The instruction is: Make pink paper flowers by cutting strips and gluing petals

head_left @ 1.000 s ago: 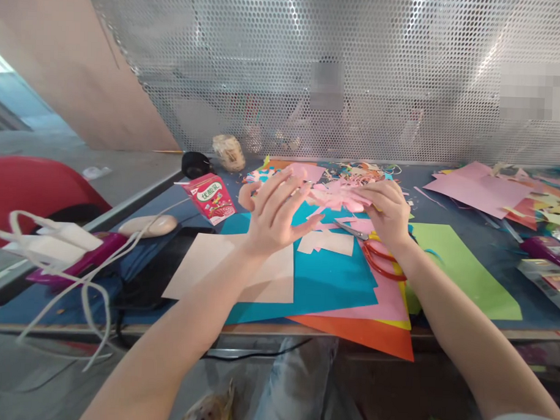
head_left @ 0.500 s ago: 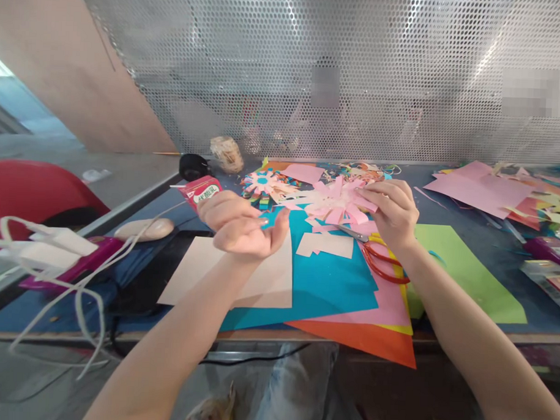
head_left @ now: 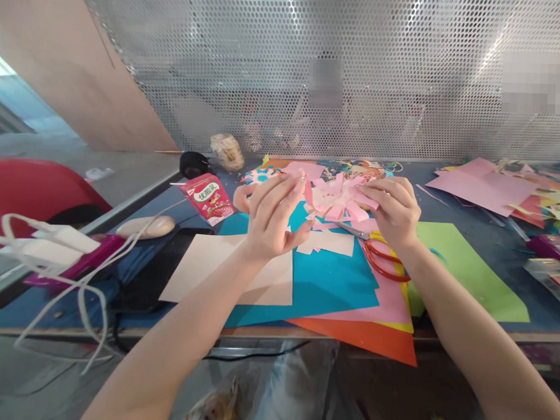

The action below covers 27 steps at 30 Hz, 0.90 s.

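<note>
Pink paper flower [head_left: 338, 198] pinched by one edge, just beyond the red-handled scissors [head_left: 367, 245]

Looks like petal-handling is the step in hand, tbh: the flower's right edge is pinched in the fingertips of the right hand [head_left: 394, 208], which is held just beyond the scissors' handles. The left hand [head_left: 269, 219], well left of the scissors, is held with fingers loosely spread by the flower's left petals; whether one is touched can't be told. A light touch is probably called for next, as the paper seems thin. No real long axis: strips are fanned out all round, with the face seemingly tilted upward.
</note>
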{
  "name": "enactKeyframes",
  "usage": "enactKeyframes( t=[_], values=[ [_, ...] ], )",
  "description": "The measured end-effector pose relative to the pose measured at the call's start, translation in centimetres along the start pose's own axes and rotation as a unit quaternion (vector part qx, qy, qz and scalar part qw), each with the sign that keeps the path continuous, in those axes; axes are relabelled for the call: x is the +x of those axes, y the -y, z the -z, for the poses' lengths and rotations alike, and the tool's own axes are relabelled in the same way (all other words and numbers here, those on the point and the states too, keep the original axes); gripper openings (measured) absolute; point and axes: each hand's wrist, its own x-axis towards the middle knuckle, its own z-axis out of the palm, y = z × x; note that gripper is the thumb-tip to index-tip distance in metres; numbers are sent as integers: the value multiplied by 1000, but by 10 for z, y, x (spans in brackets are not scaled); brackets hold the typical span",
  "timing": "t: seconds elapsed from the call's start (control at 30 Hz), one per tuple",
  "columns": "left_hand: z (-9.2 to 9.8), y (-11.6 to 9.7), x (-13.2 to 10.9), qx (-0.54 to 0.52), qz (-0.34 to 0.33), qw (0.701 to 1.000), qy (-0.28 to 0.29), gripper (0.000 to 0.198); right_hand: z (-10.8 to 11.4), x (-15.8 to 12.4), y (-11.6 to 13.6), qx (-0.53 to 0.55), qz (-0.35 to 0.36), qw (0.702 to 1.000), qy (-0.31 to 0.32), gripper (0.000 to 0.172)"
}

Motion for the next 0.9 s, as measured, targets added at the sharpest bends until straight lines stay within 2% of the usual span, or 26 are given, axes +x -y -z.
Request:
enactKeyframes(
  t=[0.13, 0.2, 0.33, 0.53, 0.7, 0.9],
  values=[
    [4, -8, 9, 2, -139, 990, -22, 35, 0, 2, 0, 28, 31, 998, -43, 26],
    [5, -12, 13, -6, -168, 985, -30, 31, 0, 4, 0, 44, 54, 995, -69, 30],
    [6, -15, 17, -31, -169, 984, -38, 29, 0, 7, 0, 52, 69, 992, -89, 34],
    [5, -12, 14, -34, -163, 986, -26, 28, 1, 7, 0, 47, 76, 993, -82, 34],
    [7, -15, 15, -65, -112, 992, -6, 21, 1, 8, 1, 43, 77, 993, -80, 33],
    [7, -16, 17, -83, -152, 984, -31, 16, 1, 8, 1, 43, 71, 993, -79, 35]
  ],
)
